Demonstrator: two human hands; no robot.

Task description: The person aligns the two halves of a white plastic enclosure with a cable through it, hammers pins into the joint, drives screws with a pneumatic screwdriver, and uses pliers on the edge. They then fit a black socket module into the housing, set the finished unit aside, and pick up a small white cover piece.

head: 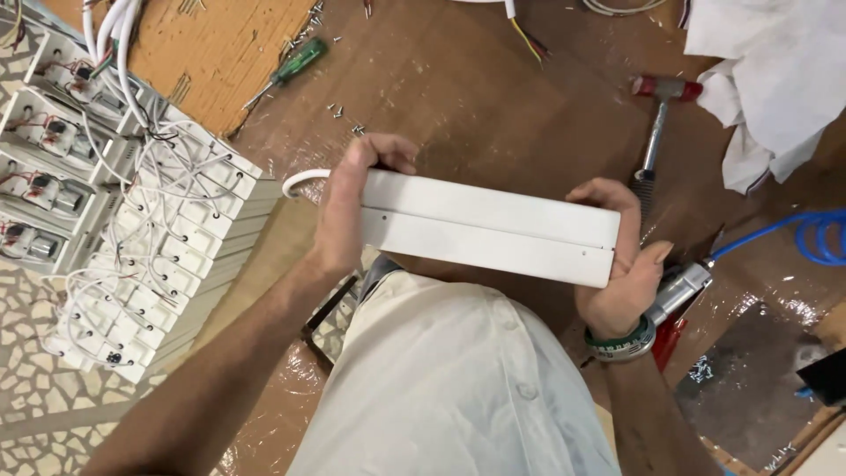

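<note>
1. Held level above the bench (493,97): a long white box (489,227), long axis running left to right across the view, the right end dipping slightly lower than the left.
2. Gripped at both ends. Left hand (348,207) wrapped over the left end, fingers (388,152) curled across the far edge and closed on the box. Right hand (621,264) clamped round the right end, fingers (608,196) hooked over the top, thumb along the near corner.
3. Looked plain and smooth: flat white face, one straight seam running the full length, two small dark dots like screw holes, one near each end.
4. Trailed a white cable (301,181) from the left end, looping out beside the left hand.
5. Hidden: the underside of the box, both end faces under the hands, and the near edge partly lost against the person's pale shirt (449,388).
6. Around it: green-handled screwdriver (295,69) and scattered screws (339,113) further up the bench, hammer (656,123) near the right hand, red-bodied tool (674,308) half covered by the right wrist, blue coiled hose (815,236) cut off at the right edge.
7. At far left, stack of white wired units (150,238), wiring too tangled to follow.
</note>
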